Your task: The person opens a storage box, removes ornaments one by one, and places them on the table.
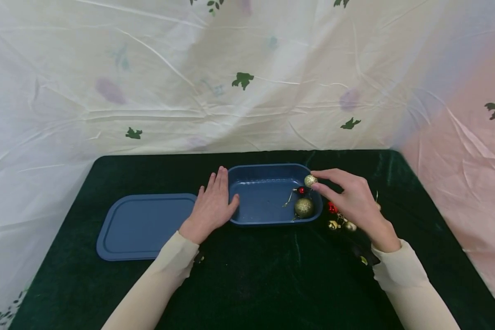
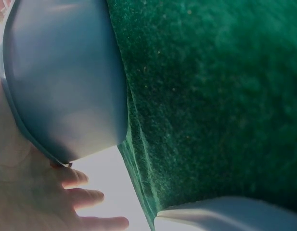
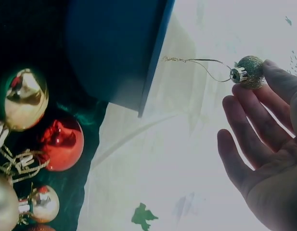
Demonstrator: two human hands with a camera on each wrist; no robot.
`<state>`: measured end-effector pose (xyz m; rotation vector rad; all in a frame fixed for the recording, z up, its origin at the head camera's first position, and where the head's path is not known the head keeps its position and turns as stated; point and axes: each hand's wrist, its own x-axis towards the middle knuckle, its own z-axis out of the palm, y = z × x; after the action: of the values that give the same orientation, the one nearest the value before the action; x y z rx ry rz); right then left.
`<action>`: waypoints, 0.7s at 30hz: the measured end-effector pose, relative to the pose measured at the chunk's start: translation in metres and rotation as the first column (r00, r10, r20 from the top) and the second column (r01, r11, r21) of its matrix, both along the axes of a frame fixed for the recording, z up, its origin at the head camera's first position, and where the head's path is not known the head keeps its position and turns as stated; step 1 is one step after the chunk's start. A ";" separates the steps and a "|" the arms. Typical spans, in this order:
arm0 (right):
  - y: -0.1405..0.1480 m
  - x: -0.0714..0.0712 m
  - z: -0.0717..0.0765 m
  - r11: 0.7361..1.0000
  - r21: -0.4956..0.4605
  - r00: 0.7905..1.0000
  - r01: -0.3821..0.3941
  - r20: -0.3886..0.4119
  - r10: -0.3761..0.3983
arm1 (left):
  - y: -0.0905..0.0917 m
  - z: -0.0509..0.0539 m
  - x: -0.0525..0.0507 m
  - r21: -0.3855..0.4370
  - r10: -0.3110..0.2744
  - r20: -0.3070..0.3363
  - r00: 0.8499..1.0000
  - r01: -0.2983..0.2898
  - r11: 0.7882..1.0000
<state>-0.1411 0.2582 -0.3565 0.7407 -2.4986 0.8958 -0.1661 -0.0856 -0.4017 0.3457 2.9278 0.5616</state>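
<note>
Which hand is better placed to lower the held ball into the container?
Probably the right hand: it pinches the ball near the right end of the container; the left hand, at its left end, holds nothing.

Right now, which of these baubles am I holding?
The small glittery gold bauble, pinched in your right hand; the larger glittery one lies in the blue container, and shiny ones lie beside it.

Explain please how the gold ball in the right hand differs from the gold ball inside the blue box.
The held ball looks smaller, the boxed ball larger. The right hand pinches the held ball; the boxed ball lies inside the blue box. Both are gold and glittery.
</note>
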 end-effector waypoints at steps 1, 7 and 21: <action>0.002 0.001 0.000 1.000 -0.007 1.000 0.001 -0.007 -0.001 | 0.000 0.000 0.000 0.000 0.000 0.000 1.000 0.000 1.000; 0.011 0.009 0.003 0.999 -0.048 0.999 0.003 -0.046 -0.005 | 0.000 0.000 0.000 0.000 0.001 0.005 1.000 -0.001 1.000; 0.035 0.029 0.009 0.993 -0.064 0.994 0.097 -0.050 -0.100 | 0.000 0.003 0.000 0.001 -0.001 0.019 1.000 0.001 1.000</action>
<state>-0.1118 0.2936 -0.3478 0.6082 -2.4269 0.9012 -0.1663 -0.0855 -0.3991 0.3401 2.9088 0.5625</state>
